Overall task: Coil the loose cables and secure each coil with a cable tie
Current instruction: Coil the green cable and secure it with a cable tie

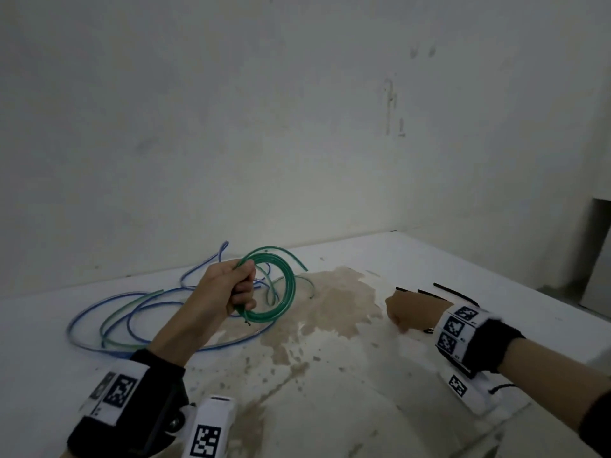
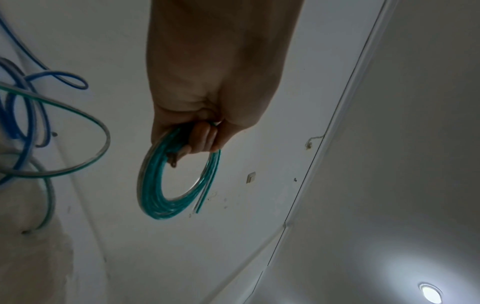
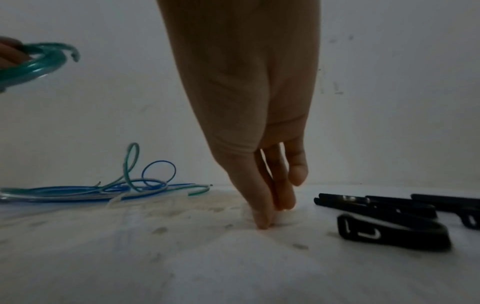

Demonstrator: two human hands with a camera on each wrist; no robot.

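Note:
My left hand [image 1: 234, 289] is raised above the white table [image 1: 347, 418] and grips a green cable coil [image 1: 288, 292] of several loops; the left wrist view shows my fingers [image 2: 205, 137] curled through the green coil [image 2: 153, 197]. Loose blue and green cables [image 1: 99, 314] sprawl on the table behind and left of it. My right hand [image 1: 408, 314] is low at the right with nothing in it, its fingertips [image 3: 263, 223] touching the table. Black cable ties [image 3: 389, 232] lie just right of that hand, and in the head view the ties [image 1: 454, 292] show beyond it.
A brown stain [image 1: 340, 299] covers the table's middle between my hands. A pale wall [image 1: 297, 127] rises right behind the table. The table's right edge [image 1: 542, 292] drops off near a dark opening.

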